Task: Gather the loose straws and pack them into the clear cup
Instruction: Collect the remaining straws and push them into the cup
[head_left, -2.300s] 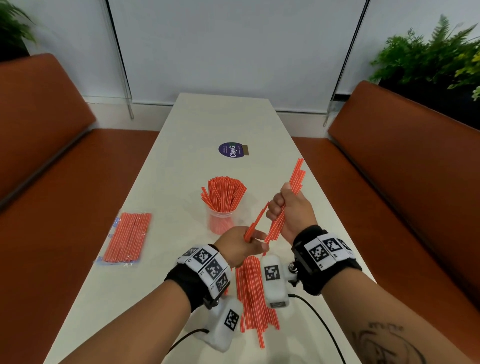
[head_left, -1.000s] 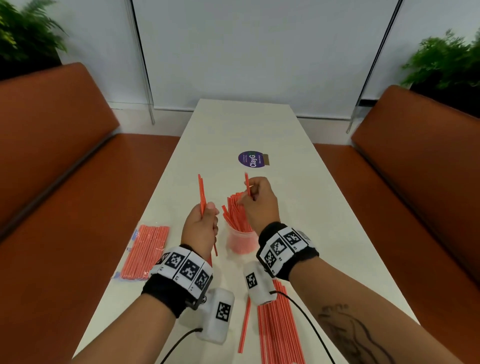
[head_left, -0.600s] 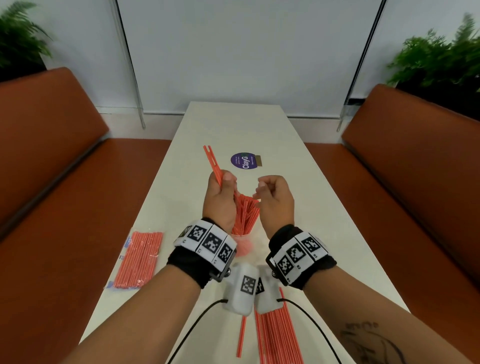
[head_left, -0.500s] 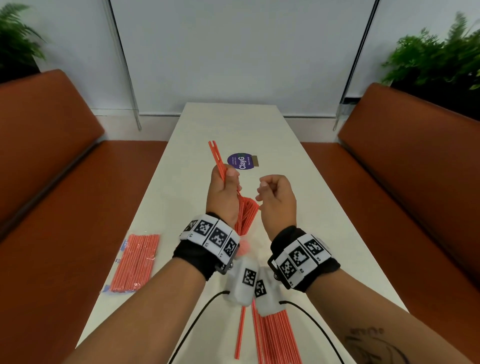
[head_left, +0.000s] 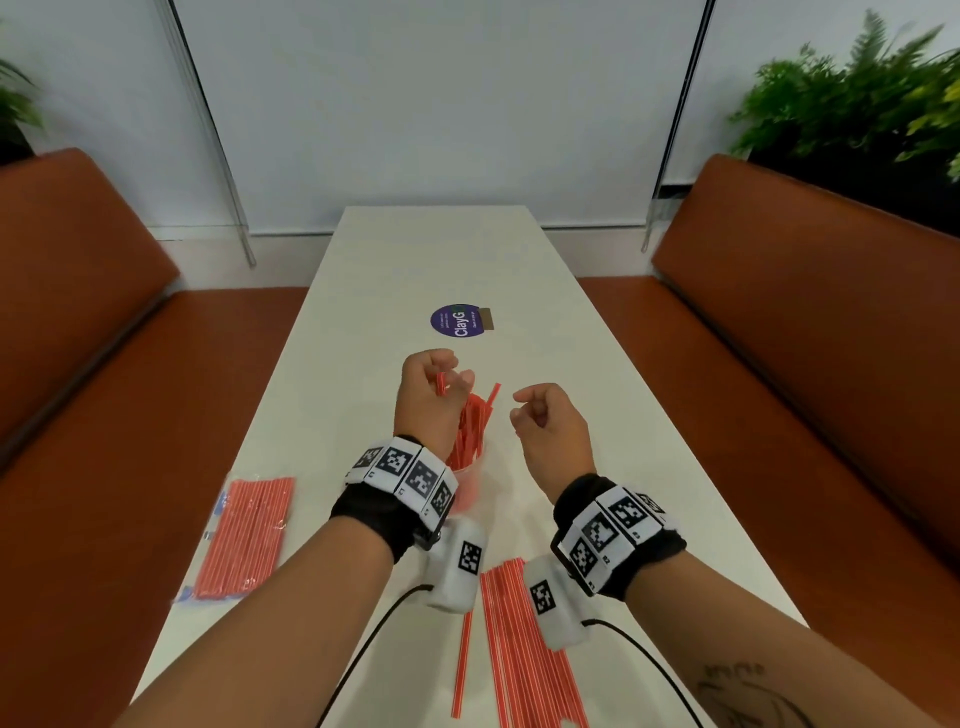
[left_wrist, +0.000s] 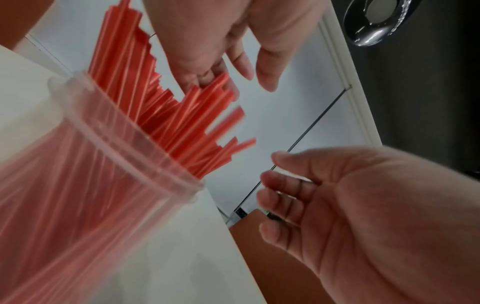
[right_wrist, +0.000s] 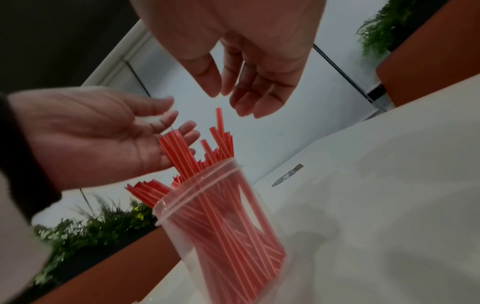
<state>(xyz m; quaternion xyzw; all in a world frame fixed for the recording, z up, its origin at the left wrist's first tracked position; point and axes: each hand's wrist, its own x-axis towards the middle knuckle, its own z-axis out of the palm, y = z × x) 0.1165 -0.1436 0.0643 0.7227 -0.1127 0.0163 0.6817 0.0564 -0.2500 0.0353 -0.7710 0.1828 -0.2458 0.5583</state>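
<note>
The clear cup (head_left: 470, 486) stands mid-table, full of upright red straws (head_left: 475, 421), and my left wrist hides most of it. My left hand (head_left: 449, 374) hovers over the cup with its fingers relaxed. A few straw tops (right_wrist: 176, 148) lean against those fingers, and the thumb stays apart from them. My right hand (head_left: 522, 408) hangs loosely curled and empty just right of the cup; in the right wrist view it (right_wrist: 228, 100) is above the straw tips. Several loose straws (head_left: 519, 649) lie on the table under my right wrist.
A flat plastic packet of red straws (head_left: 249, 535) lies near the left edge of the white table (head_left: 597, 364). A purple round sticker (head_left: 457, 321) is farther up the table. Brown benches (head_left: 779, 364) flank both long sides.
My left hand has come down over the cup and its straws now stand in the cup, its grip loosened. My right hand has drifted right, away from the cup, still empty.
</note>
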